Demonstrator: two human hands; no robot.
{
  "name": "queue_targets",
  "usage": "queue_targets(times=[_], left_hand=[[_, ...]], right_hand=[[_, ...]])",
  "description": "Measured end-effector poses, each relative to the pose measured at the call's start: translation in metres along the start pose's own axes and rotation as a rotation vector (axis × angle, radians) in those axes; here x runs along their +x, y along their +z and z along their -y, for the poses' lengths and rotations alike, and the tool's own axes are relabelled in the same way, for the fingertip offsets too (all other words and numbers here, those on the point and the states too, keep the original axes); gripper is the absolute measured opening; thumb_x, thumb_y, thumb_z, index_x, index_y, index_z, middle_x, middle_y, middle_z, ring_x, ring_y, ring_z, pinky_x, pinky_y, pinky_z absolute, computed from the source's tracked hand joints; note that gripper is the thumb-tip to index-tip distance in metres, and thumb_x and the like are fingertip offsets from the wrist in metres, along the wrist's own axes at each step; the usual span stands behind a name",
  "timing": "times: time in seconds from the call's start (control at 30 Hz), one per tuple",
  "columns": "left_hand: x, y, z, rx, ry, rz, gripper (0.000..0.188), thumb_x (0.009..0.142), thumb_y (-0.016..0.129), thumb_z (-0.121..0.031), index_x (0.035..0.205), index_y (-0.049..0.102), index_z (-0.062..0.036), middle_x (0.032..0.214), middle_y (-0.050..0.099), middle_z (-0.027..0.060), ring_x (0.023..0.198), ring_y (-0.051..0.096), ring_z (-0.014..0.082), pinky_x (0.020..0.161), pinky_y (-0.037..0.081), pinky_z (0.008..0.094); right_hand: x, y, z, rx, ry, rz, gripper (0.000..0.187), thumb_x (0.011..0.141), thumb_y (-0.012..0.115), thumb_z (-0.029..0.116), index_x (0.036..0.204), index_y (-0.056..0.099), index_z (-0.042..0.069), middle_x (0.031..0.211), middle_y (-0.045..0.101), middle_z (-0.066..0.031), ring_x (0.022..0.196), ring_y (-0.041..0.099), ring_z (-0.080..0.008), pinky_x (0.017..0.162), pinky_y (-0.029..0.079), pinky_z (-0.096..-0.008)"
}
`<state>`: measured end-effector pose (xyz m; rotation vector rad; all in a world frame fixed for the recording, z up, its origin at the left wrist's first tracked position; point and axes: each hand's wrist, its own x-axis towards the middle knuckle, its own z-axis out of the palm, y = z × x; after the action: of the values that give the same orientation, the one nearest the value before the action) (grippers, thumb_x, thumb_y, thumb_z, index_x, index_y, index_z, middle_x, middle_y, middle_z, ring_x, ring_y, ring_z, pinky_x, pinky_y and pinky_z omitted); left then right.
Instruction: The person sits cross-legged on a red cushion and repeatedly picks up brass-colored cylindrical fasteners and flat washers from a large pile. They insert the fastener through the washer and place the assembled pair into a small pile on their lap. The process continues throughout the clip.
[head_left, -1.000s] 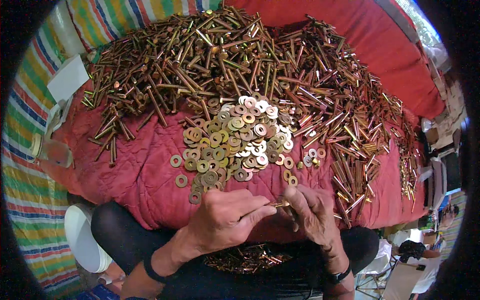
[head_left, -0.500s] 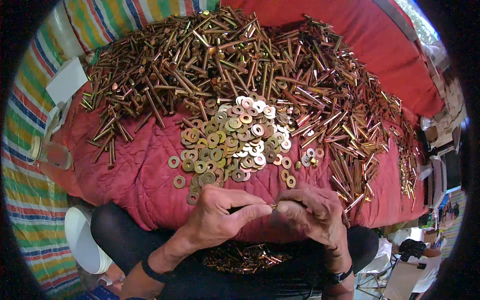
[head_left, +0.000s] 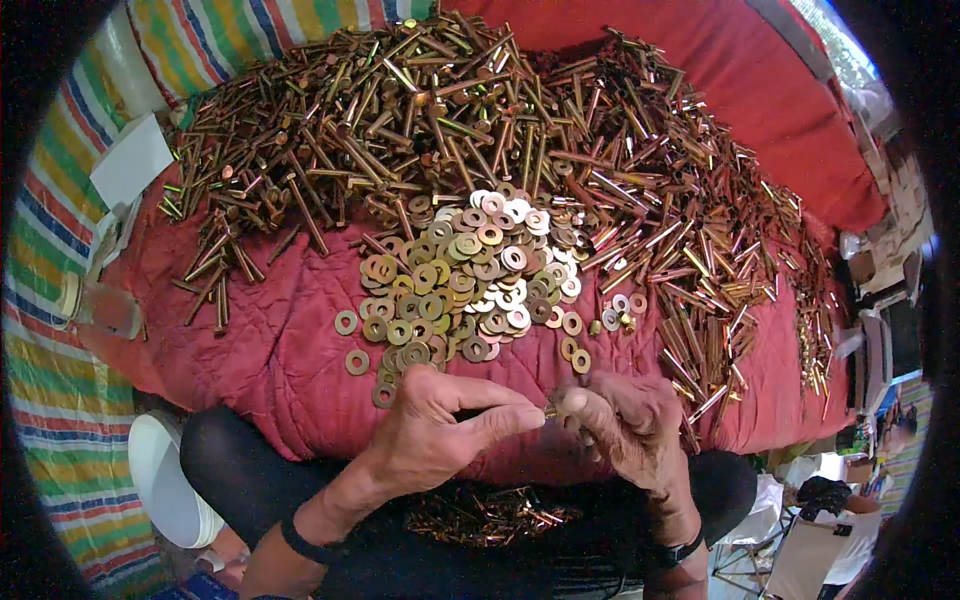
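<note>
You have a rumpled, matt red cloth point(head_left: 270, 350) under everything, its weave soft and creased. On it lies a heap of long brass-coloured metal bolts point(head_left: 450, 120), glossy and catching the light, and a pile of flat round metal washers point(head_left: 470, 280), some yellowish and shiny, a few pale and silvery. Between your left hand point(head_left: 430, 430) and right hand point(head_left: 625, 425) sits one small shiny brass-coloured metal piece point(head_left: 550, 411). The striped woven mat point(head_left: 60, 400) looks coarse; the white bucket point(head_left: 165, 480) is smooth plastic.
</note>
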<state>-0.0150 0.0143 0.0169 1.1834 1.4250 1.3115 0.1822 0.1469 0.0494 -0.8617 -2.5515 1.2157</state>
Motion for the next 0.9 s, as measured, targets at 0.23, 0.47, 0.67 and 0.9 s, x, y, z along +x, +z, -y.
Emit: queue_targets(times=[0.23,0.47,0.67,0.9], left_hand=[[0.001,-0.002,0.0,-0.052,-0.008,-0.007,0.016,0.095,0.078,-0.013,0.104,0.081,-0.0002,0.093,0.081,0.0087,0.084,0.072,0.0079,0.077,0.057,0.0256],[0.002,-0.001,0.0,-0.087,-0.059,0.009,0.016,0.095,0.077,-0.013,0.104,0.081,0.0005,0.094,0.081,0.0085,0.085,0.072,0.0086,0.078,0.058,0.0261],[0.002,0.002,-0.004,-0.128,-0.161,0.015,0.014,0.093,0.077,-0.011,0.098,0.082,0.0004,0.086,0.08,0.0054,0.078,0.07,0.0079,0.072,0.056,0.0247],[0.003,0.0,-0.011,-0.044,-0.158,0.12,0.015,0.094,0.077,-0.016,0.101,0.083,-0.0031,0.087,0.08,0.006,0.076,0.07,0.0074,0.07,0.055,0.0268]], right_hand=[[0.007,0.001,0.0,0.148,-0.257,-0.125,0.028,0.083,0.085,0.019,0.101,0.075,0.0,0.086,0.074,-0.0076,0.078,0.072,-0.0179,0.072,0.055,-0.03],[0.001,0.006,0.002,0.177,-0.178,-0.147,0.024,0.083,0.085,0.012,0.102,0.074,0.003,0.088,0.073,-0.0082,0.076,0.072,-0.0224,0.066,0.055,-0.0335],[0.006,0.006,-0.006,0.086,-0.247,-0.056,0.023,0.084,0.085,0.015,0.1,0.074,0.002,0.08,0.071,-0.0077,0.071,0.07,-0.0175,0.061,0.052,-0.031],[-0.005,-0.005,0.009,0.271,-0.033,-0.079,0.031,0.074,0.091,0.012,0.096,0.074,-0.001,0.082,0.071,-0.0082,0.074,0.067,-0.012,0.065,0.051,-0.0296]])
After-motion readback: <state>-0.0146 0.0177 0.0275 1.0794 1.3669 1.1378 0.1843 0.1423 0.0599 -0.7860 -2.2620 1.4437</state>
